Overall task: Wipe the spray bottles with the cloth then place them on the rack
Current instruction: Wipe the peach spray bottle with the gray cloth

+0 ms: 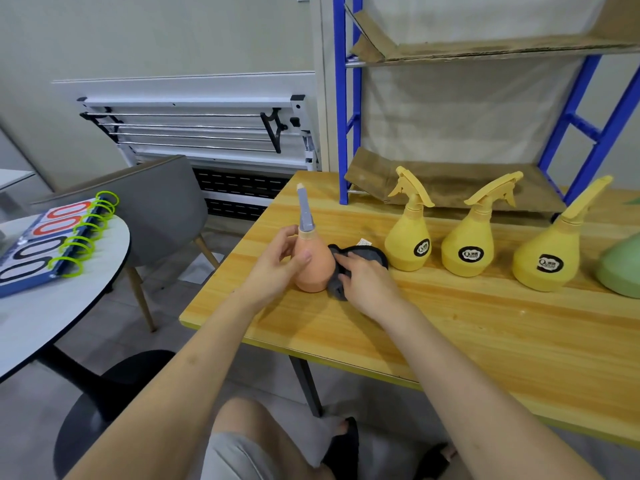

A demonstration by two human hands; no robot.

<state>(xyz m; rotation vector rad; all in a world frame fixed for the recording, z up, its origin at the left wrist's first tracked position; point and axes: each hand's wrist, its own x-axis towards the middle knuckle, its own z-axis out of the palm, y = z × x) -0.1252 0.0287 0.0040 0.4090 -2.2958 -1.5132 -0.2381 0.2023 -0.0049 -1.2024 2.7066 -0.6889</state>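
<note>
An orange spray bottle (313, 268) with a grey nozzle stands near the left end of the wooden table (450, 334). My left hand (277, 263) grips its body from the left. My right hand (367, 282) presses a dark grey cloth (360, 254) against the bottle's right side. Three yellow spray bottles (408, 244), (469, 249), (547, 265) stand upright in a row to the right. The blue rack (348, 116) with cardboard-lined shelves stands behind them at the table's back.
A green bottle (621, 270) is cut off at the right edge. Left of the table are a grey chair (156, 202) and a round white table (52, 306) carrying a blue board with green rings. My knee and sandalled feet show below.
</note>
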